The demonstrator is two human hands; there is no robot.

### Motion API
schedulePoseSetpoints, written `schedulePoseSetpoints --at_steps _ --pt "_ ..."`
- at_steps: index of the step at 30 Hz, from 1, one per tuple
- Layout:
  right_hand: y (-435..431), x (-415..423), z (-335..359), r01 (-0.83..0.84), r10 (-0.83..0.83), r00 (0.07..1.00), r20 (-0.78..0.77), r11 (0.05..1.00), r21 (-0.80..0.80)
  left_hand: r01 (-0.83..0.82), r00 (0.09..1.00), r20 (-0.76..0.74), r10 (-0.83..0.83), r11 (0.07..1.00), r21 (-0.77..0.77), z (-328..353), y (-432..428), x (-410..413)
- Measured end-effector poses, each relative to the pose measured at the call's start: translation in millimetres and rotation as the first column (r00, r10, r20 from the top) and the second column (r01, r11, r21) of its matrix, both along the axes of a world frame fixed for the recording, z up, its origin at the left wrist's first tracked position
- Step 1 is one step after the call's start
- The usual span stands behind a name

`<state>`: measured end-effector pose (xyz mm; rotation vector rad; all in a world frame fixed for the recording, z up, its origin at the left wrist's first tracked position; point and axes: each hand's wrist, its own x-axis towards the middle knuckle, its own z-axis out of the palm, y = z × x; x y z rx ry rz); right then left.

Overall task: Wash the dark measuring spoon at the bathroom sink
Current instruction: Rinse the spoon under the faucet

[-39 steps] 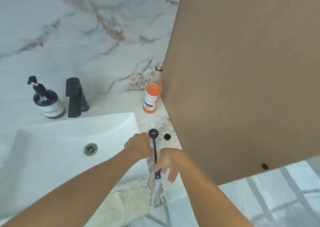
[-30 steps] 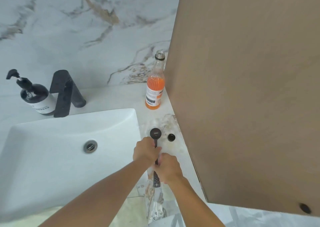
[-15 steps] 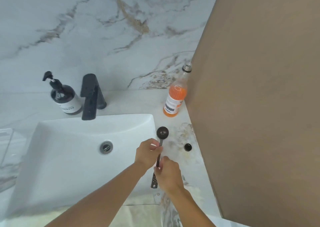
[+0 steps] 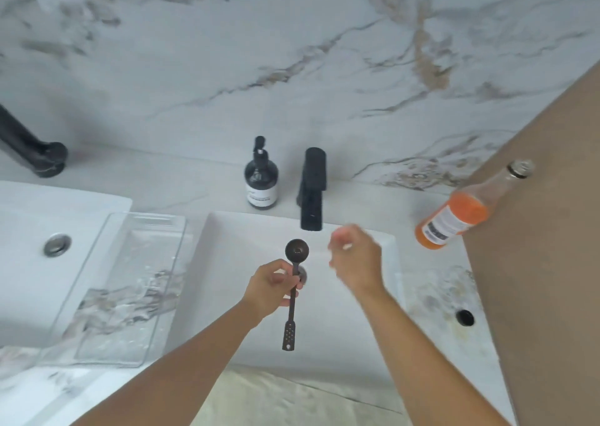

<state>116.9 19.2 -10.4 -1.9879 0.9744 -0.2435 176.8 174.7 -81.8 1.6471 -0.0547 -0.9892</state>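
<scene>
The dark measuring spoon point(image 4: 291, 312) hangs over the white sink basin point(image 4: 357, 334), bowl end up and perforated handle end down. My left hand point(image 4: 271, 287) grips its stem just below the round bowl, above the drain. My right hand point(image 4: 355, 260) is blurred, empty, fingers loosely apart, raised just below and to the right of the black faucet point(image 4: 312, 188). No water is visible from the spout.
A dark soap pump bottle point(image 4: 261, 178) stands left of the faucet. An orange drink bottle point(image 4: 461, 214) stands by the brown panel point(image 4: 535, 263). A small black cap point(image 4: 465, 317) lies on the counter right. A clear tray point(image 4: 130, 295) and a second basin point(image 4: 39, 263) lie left.
The spoon moved from the counter edge to over the basin. My right hand let go of the handle and rose toward the faucet. The view swung left.
</scene>
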Motion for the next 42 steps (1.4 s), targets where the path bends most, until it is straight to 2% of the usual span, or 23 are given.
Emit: schedulePoseSetpoints --at_steps 2,5,8,17,19,22,24,27,28,30,33,35,37,39,40,42 --pt "-0.8 38.5 26.8 0.062 -0.081 0.994 0.079 0.974 0.218 -0.017 1.000 -0.023 0.018 1.000 0.026 -6.1 12.2 5.6" --pt "6.8 74.2 58.1 0.077 -0.189 0.974 0.122 0.790 0.608 -0.036 0.997 -0.070 0.039 0.998 0.042 -13.4 19.1 10.1" --pt "8.9 80.4 70.3 0.120 -0.307 0.943 0.129 0.675 0.728 -0.024 0.993 -0.116 0.027 0.999 0.027 -16.8 16.7 12.0" --pt "-8.9 75.8 75.8 0.021 -0.280 0.931 0.235 0.683 0.730 0.007 0.991 -0.133 -0.009 1.000 -0.017 -13.9 -9.7 8.2" --pt "-15.2 65.3 62.7 0.101 -0.342 0.913 0.223 0.718 0.689 0.006 0.991 -0.136 -0.008 1.000 -0.018 -14.0 -9.9 8.1" --pt "-22.2 46.7 27.6 0.272 -0.432 0.896 0.100 0.713 0.647 0.001 0.990 -0.143 -0.004 1.000 -0.025 -13.6 -8.5 7.8" --pt "-16.2 35.1 -0.7 0.257 -0.343 0.940 0.003 0.711 0.654 0.012 0.989 -0.145 -0.017 0.999 -0.039 -13.0 -8.6 7.4" --pt "2.8 25.5 -31.1 0.085 -0.031 0.996 -0.089 0.704 0.705 0.061 0.989 -0.131 -0.069 0.996 -0.062 -12.7 -8.3 5.7" --pt "7.6 24.6 -37.1 0.049 0.019 0.996 -0.089 0.707 0.705 0.077 0.988 -0.128 -0.086 0.994 -0.072 -13.2 -7.9 5.6" --pt "10.2 26.7 -47.6 0.078 -0.027 0.995 -0.092 0.787 0.612 0.077 0.983 -0.158 -0.097 0.989 -0.124 -11.5 -8.3 6.2" --pt "8.2 31.7 -51.5 0.138 -0.093 0.986 -0.139 0.925 0.355 -0.044 0.948 -0.318 -0.017 0.982 -0.184 -4.6 -17.6 10.6" --pt "7.8 35.1 -52.5 0.104 -0.064 0.987 -0.150 0.955 0.277 -0.124 0.931 -0.358 0.069 0.983 -0.133 -1.1 -30.3 15.0" --pt "6.7 36.9 -51.8 0.054 -0.007 0.989 -0.147 0.946 0.319 -0.116 0.967 -0.229 0.114 0.993 0.003 -2.1 -43.4 20.0" --pt "1.4 35.8 -52.6 0.006 0.042 0.994 -0.102 0.901 0.433 -0.084 0.992 -0.085 0.096 0.988 0.131 -3.2 -52.0 23.7" --pt "-0.9 34.8 -52.9 -0.008 0.051 0.996 -0.077 0.879 0.476 -0.079 0.992 -0.083 0.092 0.987 0.140 -3.6 -55.6 25.0" --pt "-3.6 33.2 -54.4 0.019 0.014 0.997 -0.069 0.890 0.456 -0.078 0.983 -0.162 0.089 0.995 0.069 -1.9 -62.2 25.9"
